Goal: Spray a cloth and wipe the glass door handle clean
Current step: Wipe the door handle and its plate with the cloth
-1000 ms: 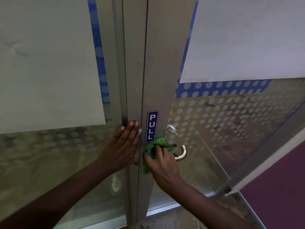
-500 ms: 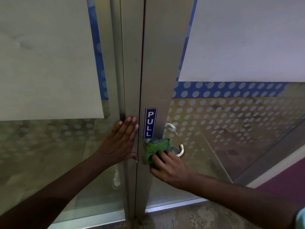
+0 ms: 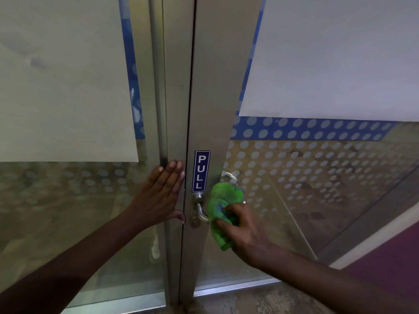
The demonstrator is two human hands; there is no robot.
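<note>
Since half a second ago the right hand (image 3: 244,232) has slid the green cloth (image 3: 223,209) out along the door handle (image 3: 200,211), baring its base and the keyhole (image 3: 194,221) below. It's clenched on the bunched cloth round the lever's outer part. Left hand (image 3: 162,196) lies flat and open on the neighbouring door frame (image 3: 173,109), holding nothing. Risks, my read: pressing down could trip the latch and swing the door; loose bunching could slip off; base stays unwiped
</note>
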